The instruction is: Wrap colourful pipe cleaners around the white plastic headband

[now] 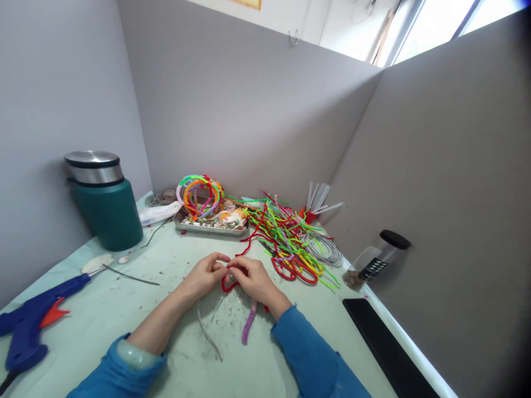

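My left hand (206, 278) and my right hand (254, 279) meet over the middle of the table, fingertips pinched close together. Between them is a red pipe cleaner (225, 287), bent in a small curve below the fingers; its other parts are hidden behind them. A purple and pink pipe cleaner (249, 327) sticks out below my right hand; whether it joins the red one I cannot tell. A thin grey wire (206, 335) lies on the table below my left hand.
A metal tray (211, 228) of shells carries colourful pipe-cleaner rings (202, 195). Right of it lie heaped pipe cleaners (286, 226) and red-handled scissors (307, 272). A green flask (108, 213) and blue glue gun (29, 326) stand left; a jar (373, 262) and black slab (385, 348) right.
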Demonstrator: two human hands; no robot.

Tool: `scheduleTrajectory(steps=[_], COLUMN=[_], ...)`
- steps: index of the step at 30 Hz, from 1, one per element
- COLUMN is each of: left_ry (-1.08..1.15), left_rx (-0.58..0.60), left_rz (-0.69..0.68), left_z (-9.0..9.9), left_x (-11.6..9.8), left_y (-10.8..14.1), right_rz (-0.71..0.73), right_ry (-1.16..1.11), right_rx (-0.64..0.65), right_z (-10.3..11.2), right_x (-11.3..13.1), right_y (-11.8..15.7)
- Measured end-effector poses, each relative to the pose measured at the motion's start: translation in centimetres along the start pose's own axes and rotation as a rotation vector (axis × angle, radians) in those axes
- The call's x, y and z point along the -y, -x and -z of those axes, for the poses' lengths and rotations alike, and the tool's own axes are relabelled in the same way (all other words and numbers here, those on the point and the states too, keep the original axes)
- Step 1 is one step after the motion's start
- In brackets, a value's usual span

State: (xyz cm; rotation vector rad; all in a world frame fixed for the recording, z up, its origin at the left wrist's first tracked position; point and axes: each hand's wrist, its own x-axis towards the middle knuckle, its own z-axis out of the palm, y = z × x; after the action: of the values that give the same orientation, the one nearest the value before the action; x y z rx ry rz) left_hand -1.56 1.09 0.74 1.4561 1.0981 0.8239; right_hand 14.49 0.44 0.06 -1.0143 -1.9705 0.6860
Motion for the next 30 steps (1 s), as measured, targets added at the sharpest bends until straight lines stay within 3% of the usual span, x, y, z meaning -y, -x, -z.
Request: scheduleTrajectory(steps=[5,12,21,30], left_ry=[-0.016,-0.277,-0.528,-0.653], left_rx=[0.024,-0.024,-0.155,-0.169], left_rz=[-0.074,-0.244,-0.276,-0.353], left_z=[-0.1,0.1,0.0,0.0], left_x=[-0.1,0.6,0.5,-0.2], left_y=[0.0,-0.1,0.2,0.6], right_rz=[-0.068,-0.126,-0.162,-0.177], right_ry=[-0.045,-0.151,-0.121,-0.120], right_rx=[-0.016,-0.020,-0.046,-0.053], right_z=[-0.2,0.0,-0.1,-0.2], right_x=[-0.6,-1.0,-1.5,-1.6], right_y=[-0.1,-0.3,-0.4,-0.4])
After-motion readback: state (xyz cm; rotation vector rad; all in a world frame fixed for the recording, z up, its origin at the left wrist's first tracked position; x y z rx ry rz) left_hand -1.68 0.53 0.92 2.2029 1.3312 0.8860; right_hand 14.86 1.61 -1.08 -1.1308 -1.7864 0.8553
